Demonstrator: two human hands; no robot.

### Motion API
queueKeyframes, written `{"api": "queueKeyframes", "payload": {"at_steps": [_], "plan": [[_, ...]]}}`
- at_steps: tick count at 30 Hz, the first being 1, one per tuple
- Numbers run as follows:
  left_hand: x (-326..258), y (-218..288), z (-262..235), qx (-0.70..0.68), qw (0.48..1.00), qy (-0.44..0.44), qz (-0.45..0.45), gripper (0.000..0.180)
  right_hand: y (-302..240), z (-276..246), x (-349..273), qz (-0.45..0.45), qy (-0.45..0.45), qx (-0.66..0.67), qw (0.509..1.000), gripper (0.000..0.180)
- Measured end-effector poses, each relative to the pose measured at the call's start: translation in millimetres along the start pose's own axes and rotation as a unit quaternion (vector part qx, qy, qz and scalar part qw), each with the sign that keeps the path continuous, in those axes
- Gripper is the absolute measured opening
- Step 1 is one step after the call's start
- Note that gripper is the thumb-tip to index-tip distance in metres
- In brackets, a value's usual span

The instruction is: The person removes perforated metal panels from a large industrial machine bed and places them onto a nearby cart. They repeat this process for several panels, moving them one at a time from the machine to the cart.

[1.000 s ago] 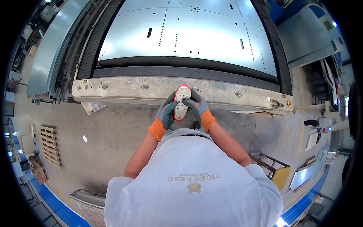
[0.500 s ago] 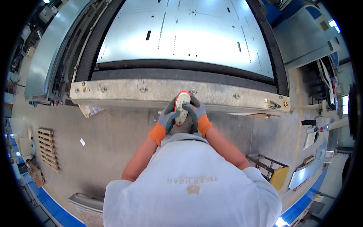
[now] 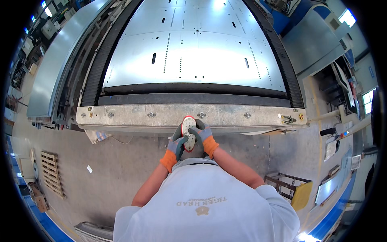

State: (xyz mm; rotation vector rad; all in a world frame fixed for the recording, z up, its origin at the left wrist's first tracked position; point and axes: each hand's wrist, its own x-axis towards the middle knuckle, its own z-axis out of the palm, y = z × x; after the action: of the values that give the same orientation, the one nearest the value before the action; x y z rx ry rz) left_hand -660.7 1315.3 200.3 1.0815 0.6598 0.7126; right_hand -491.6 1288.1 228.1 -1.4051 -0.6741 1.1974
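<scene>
- Centre of the frame: an oval remote control (image 3: 187, 128) with buttons, pale-faced and red-rimmed.
- The left hand (image 3: 176, 146), gloved in grey with an orange cuff, grips its left side.
- The right hand (image 3: 202, 134), gloved alike, grips its right side, thumb over the face.
- Upper centre: a perforated metal sheet (image 3: 201, 52) lies on a machine bed.
- Lower left: a wooden pallet (image 3: 52, 173).

One red-rimmed white oval object (image 3: 188, 131), two grey-and-orange gloves (image 3: 174, 147), four large round steel bolts (image 3: 151, 114) along the machine's front edge (image 3: 177, 111) and one slatted wooden pallet (image 3: 51, 173) were visible.
</scene>
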Motion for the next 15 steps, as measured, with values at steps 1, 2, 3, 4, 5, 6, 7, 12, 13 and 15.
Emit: {"api": "queueKeyframes", "payload": {"at_steps": [1,2,3,4,5,6,7,12,13,15], "plan": [[-1.0,2.6,1.6,-0.025,1.0,0.008,-0.018,0.063,-2.1,1.2,-1.1,0.004,0.003,0.006,1.0,0.037],[-1.6,5.3,3.0,-0.049,0.998,0.016,-0.036,0.063,-4.5,2.3,-1.7,0.009,0.005,0.011,1.0,0.038],[-2.9,19.6,10.2,-0.093,0.993,0.026,-0.073,0.062,-4.2,0.5,-1.6,0.007,0.005,0.004,1.0,0.038],[-4.7,30.3,14.7,-0.136,0.984,0.038,-0.109,0.062,-3.8,-0.4,-1.3,0.004,0.003,-0.003,1.0,0.038],[-5.6,34.8,16.4,-0.14,0.983,0.038,-0.109,0.062,-3.2,-0.9,-1.2,0.002,0.001,-0.011,1.0,0.038],[-5.8,38.4,18.0,-0.145,0.983,0.036,-0.109,0.063,0.5,-2.0,-0.3,-0.005,0.002,-0.016,1.0,0.038],[-5.9,39.9,19.1,-0.15,0.982,0.035,-0.109,0.063,4.4,-2.4,0.6,-0.012,0.004,-0.021,1.0,0.038],[-6.8,45.6,24.5,-0.148,0.983,0.04,-0.105,0.062,2.6,-2.4,-1.7,-0.012,0.002,-0.03,0.999,0.037],[-7.3,47.8,25.6,-0.151,0.982,0.043,-0.107,0.061,2.4,-2.4,-2.4,-0.009,0.003,-0.029,1.0,0.037],[-6.7,43.4,24.1,-0.131,0.986,0.041,-0.099,0.061,2.4,-2.6,-3.0,-0.006,0.004,-0.028,1.0,0.037]]}}
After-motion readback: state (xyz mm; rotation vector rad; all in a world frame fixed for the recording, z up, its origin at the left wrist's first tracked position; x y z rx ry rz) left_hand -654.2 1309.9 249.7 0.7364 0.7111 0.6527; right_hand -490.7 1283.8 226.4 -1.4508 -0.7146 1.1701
